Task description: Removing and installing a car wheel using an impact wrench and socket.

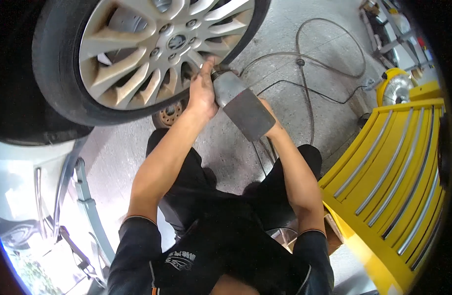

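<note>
Impact wrench point(243, 108), grey with a dark rear half, sits at the centre of the frame, its nose toward the silver alloy wheel point(176, 43) at the upper left; the left hand point(204, 91) lies along its front end, fingers near the spokes, though I cannot tell how tightly they close; the right hand point(269, 109) is mostly hidden behind its rear, so its grip cannot be told; a rusty perforated disc point(171, 115) shows below the tyre point(58, 64); a hose point(300, 62) loops across the floor point(280, 29) at the upper right; a yellow drawer cabinet point(378, 162) fills the right side.
</note>
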The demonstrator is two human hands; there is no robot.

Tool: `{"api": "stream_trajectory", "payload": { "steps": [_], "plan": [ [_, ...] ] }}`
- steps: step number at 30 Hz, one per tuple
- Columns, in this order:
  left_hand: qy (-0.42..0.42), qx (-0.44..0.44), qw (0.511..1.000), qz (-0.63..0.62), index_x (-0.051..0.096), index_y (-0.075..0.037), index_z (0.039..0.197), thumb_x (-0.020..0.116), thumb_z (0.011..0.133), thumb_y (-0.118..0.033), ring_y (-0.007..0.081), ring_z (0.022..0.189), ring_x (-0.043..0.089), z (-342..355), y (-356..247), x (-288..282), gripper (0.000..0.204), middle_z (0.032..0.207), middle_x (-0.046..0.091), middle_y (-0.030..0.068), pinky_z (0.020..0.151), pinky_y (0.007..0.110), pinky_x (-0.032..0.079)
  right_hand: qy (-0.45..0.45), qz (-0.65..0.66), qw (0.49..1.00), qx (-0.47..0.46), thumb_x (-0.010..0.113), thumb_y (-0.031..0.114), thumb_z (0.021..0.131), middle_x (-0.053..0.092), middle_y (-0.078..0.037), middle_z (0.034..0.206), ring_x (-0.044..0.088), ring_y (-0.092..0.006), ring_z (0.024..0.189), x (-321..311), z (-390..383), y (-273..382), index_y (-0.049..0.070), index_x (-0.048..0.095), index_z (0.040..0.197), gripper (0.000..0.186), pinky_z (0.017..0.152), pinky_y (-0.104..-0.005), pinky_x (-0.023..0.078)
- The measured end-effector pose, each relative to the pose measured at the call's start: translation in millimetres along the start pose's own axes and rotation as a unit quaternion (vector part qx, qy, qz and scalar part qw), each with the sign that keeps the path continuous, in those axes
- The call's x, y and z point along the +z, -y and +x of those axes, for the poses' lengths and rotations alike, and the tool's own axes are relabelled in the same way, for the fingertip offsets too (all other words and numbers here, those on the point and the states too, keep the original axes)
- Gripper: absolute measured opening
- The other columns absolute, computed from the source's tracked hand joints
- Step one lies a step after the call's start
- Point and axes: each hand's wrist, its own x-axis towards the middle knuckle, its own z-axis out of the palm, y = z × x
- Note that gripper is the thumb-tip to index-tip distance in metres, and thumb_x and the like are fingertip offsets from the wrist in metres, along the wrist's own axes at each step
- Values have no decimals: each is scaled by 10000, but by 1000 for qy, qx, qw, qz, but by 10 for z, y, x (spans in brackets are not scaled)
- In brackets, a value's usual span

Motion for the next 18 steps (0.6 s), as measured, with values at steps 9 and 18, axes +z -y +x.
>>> {"api": "stream_trajectory", "payload": {
  "steps": [9, 18],
  "plan": [
    [3, 9, 1000, -26, 539, 9, 1059, 556, 895, -332, 283, 807, 640, -140, -514, -266, 378, 890, 636, 166, 747, 414, 546, 55, -45, 991, -115, 653, 113, 798, 630, -72, 1078, 577, -127, 956, 366, 288, 273, 3, 539, 1194, 427, 834, -268, 464],
    [109, -69, 991, -45, 554, -26, 1046, 631, 837, -459, 286, 780, 638, -1, -787, -666, 487, 857, 627, 170, 726, 384, 557, -7, 47, 999, 4, 666, 207, 775, 623, -98, 1032, 605, -217, 939, 804, 514, 294, 17, 526, 1140, 435, 810, -310, 477]
  ]
}}
